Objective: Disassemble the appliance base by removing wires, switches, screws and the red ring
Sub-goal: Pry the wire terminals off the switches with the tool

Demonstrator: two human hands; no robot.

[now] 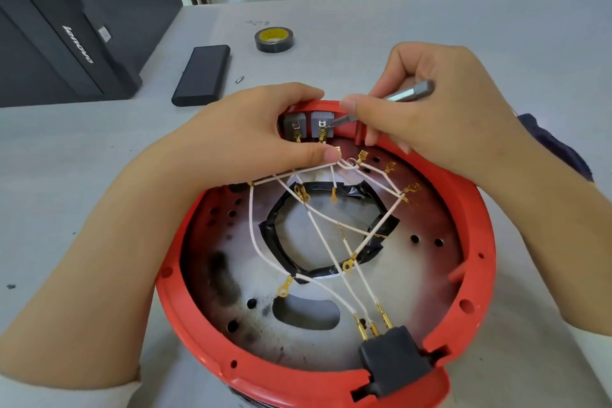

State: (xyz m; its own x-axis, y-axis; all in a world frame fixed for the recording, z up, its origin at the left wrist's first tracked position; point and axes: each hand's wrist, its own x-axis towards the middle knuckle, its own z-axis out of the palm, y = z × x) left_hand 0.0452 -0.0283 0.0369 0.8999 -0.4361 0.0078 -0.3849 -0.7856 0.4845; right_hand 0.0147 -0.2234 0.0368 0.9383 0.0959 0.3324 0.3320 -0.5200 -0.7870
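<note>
Near the front edge of the grey table sits the red appliance base, open side up, with white wires crossing its metal floor and a black plug socket at its near rim. At the far rim the left hand grips the red ring beside two grey switches, while the right hand pinches a metal screwdriver bit whose tip touches the right switch's terminal. Toward the table's far edge lie a roll of black tape, a dark flat case and a small loose bit, with a black computer tower at the far left corner.
</note>
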